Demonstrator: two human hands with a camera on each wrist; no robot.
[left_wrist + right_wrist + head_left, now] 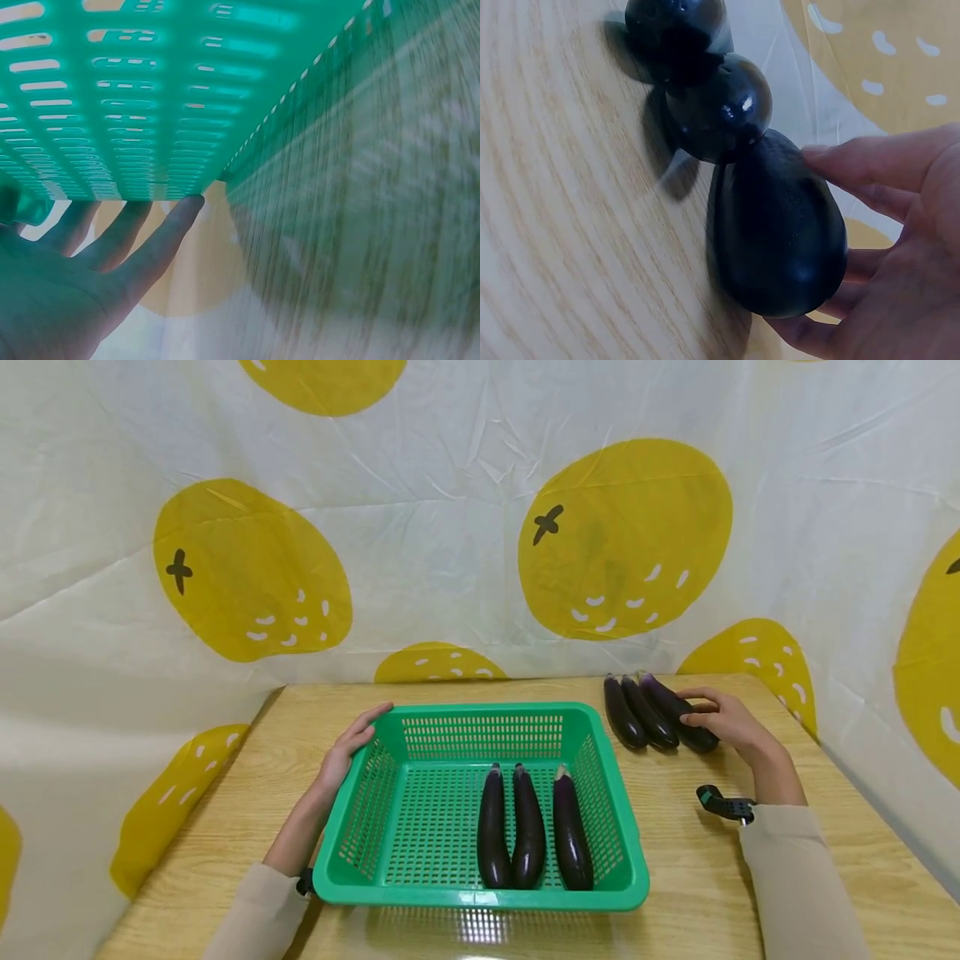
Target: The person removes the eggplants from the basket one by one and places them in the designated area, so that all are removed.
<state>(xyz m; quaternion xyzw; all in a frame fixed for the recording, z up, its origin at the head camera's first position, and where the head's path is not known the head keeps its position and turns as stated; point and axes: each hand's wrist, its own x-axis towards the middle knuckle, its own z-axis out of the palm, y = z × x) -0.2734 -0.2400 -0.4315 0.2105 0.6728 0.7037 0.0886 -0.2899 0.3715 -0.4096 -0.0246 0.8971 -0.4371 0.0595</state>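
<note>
A green plastic basket (480,897) stands on the table with three dark purple eggplants inside, toward its right half; the middle one is an eggplant (528,831). My left hand (351,752) rests against the basket's left side near the far corner. Its fingers (161,236) lie fairly straight along the slotted wall. Right of the basket, three more eggplants lie side by side on the tabletop. My right hand (723,720) holds the rightmost eggplant (780,232) near its thick end, thumb on one side and fingers round the other. Beside it lies the middle eggplant (720,109).
The wood-grain table (675,893) extends around the basket. A white cloth (442,552) printed with yellow fruit hangs behind the table's far edge and along the sides. A black wrist mount (723,803) sticks out from the right wrist.
</note>
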